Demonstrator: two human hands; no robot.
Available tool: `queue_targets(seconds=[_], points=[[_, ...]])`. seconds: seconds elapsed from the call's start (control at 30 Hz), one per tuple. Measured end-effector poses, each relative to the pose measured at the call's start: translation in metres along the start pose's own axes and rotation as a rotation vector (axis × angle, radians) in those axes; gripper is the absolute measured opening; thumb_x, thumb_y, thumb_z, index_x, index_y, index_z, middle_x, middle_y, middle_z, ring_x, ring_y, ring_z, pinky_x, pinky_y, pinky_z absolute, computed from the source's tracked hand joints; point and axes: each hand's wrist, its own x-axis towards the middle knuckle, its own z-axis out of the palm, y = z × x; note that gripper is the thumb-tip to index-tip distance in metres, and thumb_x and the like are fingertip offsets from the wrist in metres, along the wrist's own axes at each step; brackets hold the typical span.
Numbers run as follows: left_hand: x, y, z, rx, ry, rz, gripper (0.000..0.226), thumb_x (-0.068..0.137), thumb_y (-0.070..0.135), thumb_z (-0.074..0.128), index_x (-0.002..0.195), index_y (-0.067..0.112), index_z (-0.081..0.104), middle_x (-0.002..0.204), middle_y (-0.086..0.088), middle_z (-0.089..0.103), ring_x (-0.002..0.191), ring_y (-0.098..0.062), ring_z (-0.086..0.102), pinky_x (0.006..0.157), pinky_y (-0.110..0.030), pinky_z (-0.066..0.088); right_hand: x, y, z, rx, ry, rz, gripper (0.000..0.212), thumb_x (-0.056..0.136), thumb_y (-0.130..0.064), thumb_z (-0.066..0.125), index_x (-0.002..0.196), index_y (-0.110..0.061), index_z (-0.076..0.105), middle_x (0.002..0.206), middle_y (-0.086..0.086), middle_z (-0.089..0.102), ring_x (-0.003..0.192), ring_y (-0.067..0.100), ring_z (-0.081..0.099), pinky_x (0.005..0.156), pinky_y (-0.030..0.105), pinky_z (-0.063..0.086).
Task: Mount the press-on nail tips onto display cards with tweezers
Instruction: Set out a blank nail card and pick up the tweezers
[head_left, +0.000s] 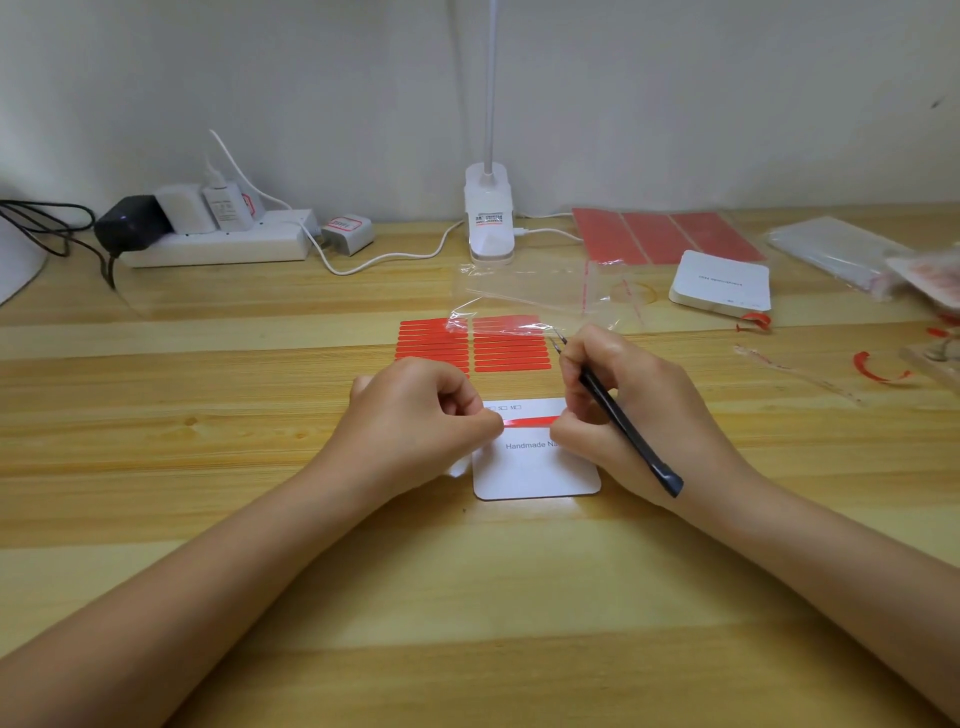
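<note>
Between both pinching grips, a red adhesive strip (530, 421) stretches across the display card (535, 467); right hand (618, 410) also holds tweezers (623, 421). Next, seemingly, pressing it flat.

Two hands are seen: left (415, 410), right (618, 410). One pair of tweezers (623, 415) is held in the right fingers. One card (535, 467) lies under the fingertips, one red strip (530, 421) stretched between them. Beyond the fingers, two columns of red strips (472, 345), one card stack (722, 283) and one lamp (488, 213) are counted.
</note>
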Motion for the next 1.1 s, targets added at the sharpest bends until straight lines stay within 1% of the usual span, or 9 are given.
queue_targets(seconds=[0.13,0.33,0.47,0.63,0.7,0.8,0.87,1.0,1.1], points=[[-0.0004,0.0015,0.0003,0.018,0.010,-0.006,0.016,0.068,0.024,0.063,0.057,0.014,0.059,0.042,0.020,0.046,0.051,0.004,0.045,0.072,-0.030,0.027,0.0013,0.0018,0.0027,-0.058,0.009,-0.015,0.030,0.064,0.001,0.061,0.073,-0.022,0.043,0.057,-0.004,0.048,0.057,0.015,0.045,0.056,0.030,0.039],[0.0001,0.0038,0.0015,0.027,0.009,-0.013,0.015,0.067,0.024,0.062,0.056,0.014,0.058,0.038,0.019,0.047,0.050,0.008,0.046,0.070,-0.030,0.027,0.0004,0.0080,0.0052,-0.109,0.019,-0.048,0.034,0.063,-0.002,0.060,0.075,-0.026,0.041,0.058,-0.001,0.049,0.055,0.012,0.043,0.052,0.029,0.037],[0.0001,0.0039,0.0026,0.049,0.020,-0.020,0.015,0.067,0.024,0.063,0.056,0.014,0.058,0.038,0.020,0.047,0.052,0.010,0.045,0.071,-0.030,0.026,-0.0001,0.0090,0.0058,-0.128,0.012,-0.062,0.036,0.066,-0.001,0.061,0.079,-0.027,0.040,0.059,0.004,0.049,0.056,0.019,0.041,0.052,0.038,0.039],[0.0001,0.0027,0.0051,0.122,0.044,0.003,0.019,0.066,0.030,0.062,0.053,0.019,0.053,0.045,0.027,0.049,0.061,0.010,0.047,0.074,-0.022,0.023,-0.0022,0.0059,0.0041,-0.177,-0.002,-0.084,0.030,0.070,0.000,0.060,0.082,-0.022,0.043,0.059,0.003,0.047,0.054,0.021,0.039,0.049,0.038,0.036],[-0.0012,0.0028,0.0059,0.147,0.042,0.024,0.020,0.064,0.035,0.060,0.053,0.022,0.051,0.048,0.030,0.050,0.064,0.010,0.047,0.072,-0.028,0.018,-0.0031,0.0041,0.0028,-0.178,-0.012,-0.088,0.026,0.071,0.000,0.060,0.083,-0.018,0.045,0.060,0.005,0.047,0.055,0.023,0.040,0.050,0.038,0.035],[-0.0034,0.0031,0.0052,0.196,0.064,0.063,0.020,0.062,0.041,0.054,0.053,0.023,0.048,0.050,0.018,0.050,0.067,0.008,0.046,0.067,-0.031,0.014,-0.0034,0.0021,0.0014,-0.175,-0.023,-0.082,0.025,0.071,0.000,0.060,0.084,-0.016,0.046,0.061,0.006,0.048,0.056,0.022,0.040,0.051,0.038,0.035],[-0.0048,0.0036,0.0036,0.258,0.086,0.088,0.021,0.063,0.041,0.053,0.055,0.023,0.047,0.054,0.012,0.048,0.066,0.002,0.046,0.067,-0.031,0.014,-0.0032,0.0012,0.0011,-0.182,-0.022,-0.081,0.026,0.071,0.001,0.060,0.083,-0.017,0.046,0.061,0.007,0.049,0.056,0.023,0.041,0.052,0.037,0.035],[-0.0058,0.0039,0.0036,0.319,0.119,0.208,0.017,0.070,0.032,0.057,0.069,0.028,0.041,0.070,0.011,0.046,0.071,-0.004,0.043,0.069,-0.029,0.015,-0.0025,0.0011,0.0012,-0.174,-0.016,-0.083,0.025,0.070,0.001,0.060,0.082,-0.016,0.046,0.061,0.008,0.050,0.056,0.024,0.042,0.052,0.039,0.036],[-0.0049,0.0056,0.0033,0.246,0.023,0.338,0.029,0.074,0.014,0.059,0.082,0.038,0.046,0.083,0.014,0.047,0.080,0.000,0.039,0.073,-0.029,0.019,-0.0026,0.0029,0.0013,-0.159,-0.024,-0.083,0.025,0.071,0.001,0.060,0.082,-0.016,0.046,0.061,0.008,0.048,0.055,0.024,0.040,0.051,0.038,0.035]])
